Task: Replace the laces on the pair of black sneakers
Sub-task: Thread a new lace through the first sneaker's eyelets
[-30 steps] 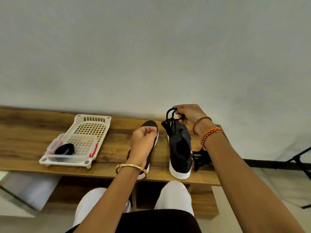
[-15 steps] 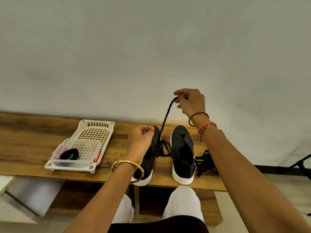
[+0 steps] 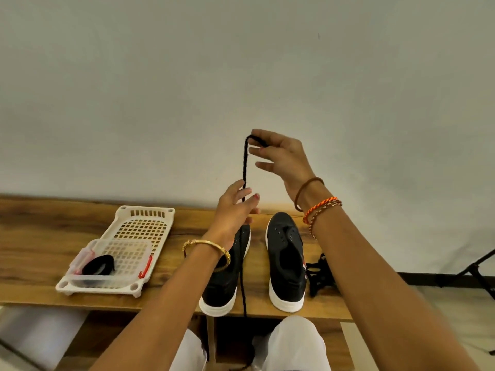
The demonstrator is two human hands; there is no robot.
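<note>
Ideally, with the right hand (image 3: 281,159) pinching the black lace (image 3: 244,167) high above the two sneakers (image 3: 286,261) on the bench (image 3: 40,236), the left hand (image 3: 235,210), fingers loosely around it, should find its tip before threading.

A plain, pale grey-white wall (image 3: 241,76) fills the upper view, evenly lit. Against it stands a long wooden counter (image 3: 40,250) with dark grain and an open shelf space underneath. At far right, a black tripod leg (image 3: 479,271) stands on a light floor (image 3: 455,311).
</note>
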